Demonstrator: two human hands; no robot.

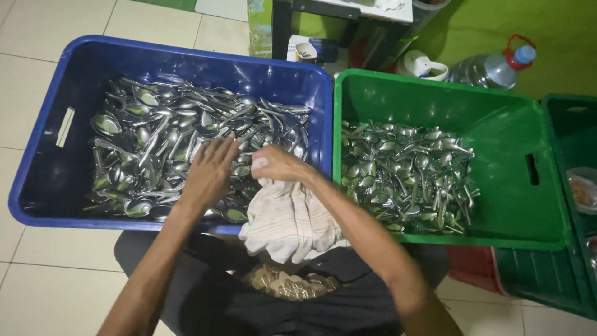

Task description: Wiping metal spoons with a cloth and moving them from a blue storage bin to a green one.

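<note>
Down low, two big bins side by side on the tile floor (56, 292). On one side, a blue bin (46, 118) full of shiny metal spoons (155, 130) — a big messy heap. On the other side, a green bin (497, 143) with a smaller heap of spoons (410, 174), touching the blue one along one wall.

Left hand (208, 174) flat on the spoons in the blue bin, fingers (217, 149) spread a little and pointing away. Hard to tell if any spoon is pinched under the palm — too hidden.

Right hand (280, 165) just beside it, near the blue bin's front corner, fingers curled shut around a striped white cloth (286, 218). Cloth bunched up and hanging down over the bin's rim toward the lap. Maybe a spoon wrapped inside, but cannot tell.

Below the cloth, a small round pile of something pale and shiny on the dark lap (348, 305) — too blurry to name.

Far back, a clear water bottle (491, 68) with a red handle, lying on the green floor, and a white cup (429, 67) next to it. At the picture's edge, another dark green bin (575, 124), cut off, with something small and hard to see inside.
</note>
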